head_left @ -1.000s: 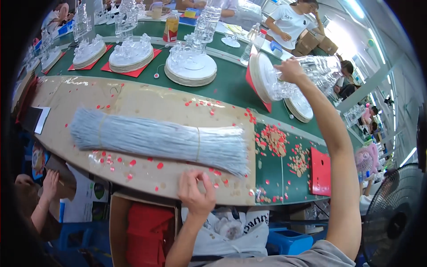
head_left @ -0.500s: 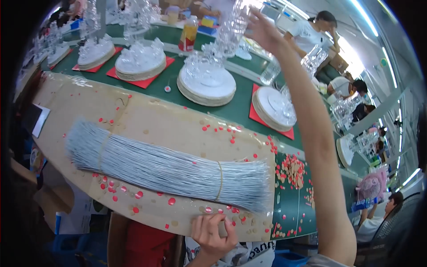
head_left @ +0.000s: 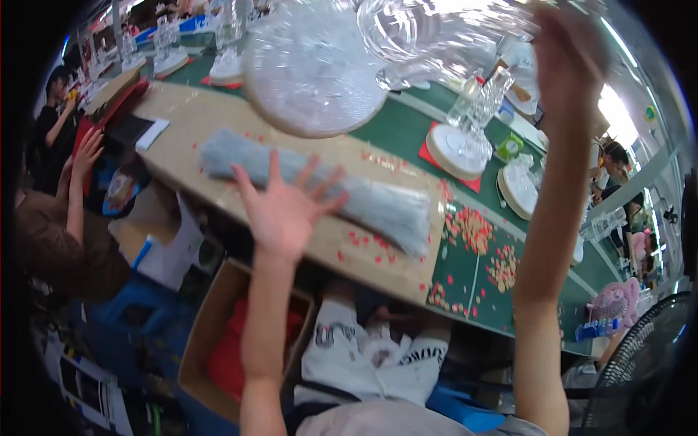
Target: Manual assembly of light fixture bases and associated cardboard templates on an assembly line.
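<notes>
There's a clear plastic ornament (head_left: 436,36) tilted in the air, left of the blurred right hand (head_left: 571,62) gripping its narrow end; its white disc base (head_left: 313,80) hides part of the table (head_left: 195,109) beyond the left hand (head_left: 283,207). That one is empty, fingers splayed over a bundle of grey wires (head_left: 392,211). Right of it lie red and tan dots (head_left: 472,231); below, a box (head_left: 209,323) of red sheets (head_left: 231,356).

The bundle (head_left: 382,207) lies on the worktable (head_left: 193,109), apparently beneath the left hand (head_left: 285,214); about it: ornament (head_left: 331,73) at twelve o'clock, right hand (head_left: 571,58) at two, loose discs (head_left: 471,231) at three, box (head_left: 211,320) at seven.
</notes>
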The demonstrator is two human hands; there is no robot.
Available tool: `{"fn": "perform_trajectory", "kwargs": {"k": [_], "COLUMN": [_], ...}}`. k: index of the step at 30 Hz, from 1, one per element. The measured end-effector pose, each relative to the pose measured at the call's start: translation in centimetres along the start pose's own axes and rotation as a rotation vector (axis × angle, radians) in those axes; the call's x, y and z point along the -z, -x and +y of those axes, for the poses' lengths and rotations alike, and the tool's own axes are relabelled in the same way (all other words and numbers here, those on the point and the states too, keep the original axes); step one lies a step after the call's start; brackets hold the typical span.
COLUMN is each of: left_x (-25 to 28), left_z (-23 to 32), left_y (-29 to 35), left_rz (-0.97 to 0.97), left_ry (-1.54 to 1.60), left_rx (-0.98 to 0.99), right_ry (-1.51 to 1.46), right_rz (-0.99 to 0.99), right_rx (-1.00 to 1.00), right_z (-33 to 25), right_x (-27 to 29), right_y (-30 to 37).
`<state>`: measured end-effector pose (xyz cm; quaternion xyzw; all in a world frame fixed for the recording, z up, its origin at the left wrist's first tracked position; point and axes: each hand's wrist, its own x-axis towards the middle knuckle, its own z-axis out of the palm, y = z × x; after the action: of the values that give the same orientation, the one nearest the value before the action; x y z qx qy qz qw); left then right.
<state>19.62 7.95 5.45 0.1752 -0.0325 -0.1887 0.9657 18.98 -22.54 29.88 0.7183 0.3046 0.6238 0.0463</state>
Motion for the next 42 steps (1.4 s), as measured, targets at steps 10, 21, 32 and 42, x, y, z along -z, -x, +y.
{"fn": "perform_trajectory", "kwargs": {"k": [10,21,32,42], "left_x": [14.4,13.0,6.4,6.8], "left_z": [5.6,-3.5,-10.4,-14.9], "left_y": [20.9,22.8,20.8,20.6], "left_rz": [0.075,-0.236,-0.468,-0.211], "left_ry": [0.196,-1.266,-1.699,-1.33], "left_rx": [-0.01,-0.362,-0.304,-0.35], "right_ry": [-0.594,-0.484,-0.203,-0.288], "right_rz": [-0.62,-0.773,-0.2,-0.854], "right_rx": [-0.731,-1.368,-1.909,-0.814], "right_z": [-24.5,-44.8,-39.3,-35.7], "right_x": [18.8,18.0,24.2,25.6], "right_y": [17.5,42.6,34.3,23.8]}}
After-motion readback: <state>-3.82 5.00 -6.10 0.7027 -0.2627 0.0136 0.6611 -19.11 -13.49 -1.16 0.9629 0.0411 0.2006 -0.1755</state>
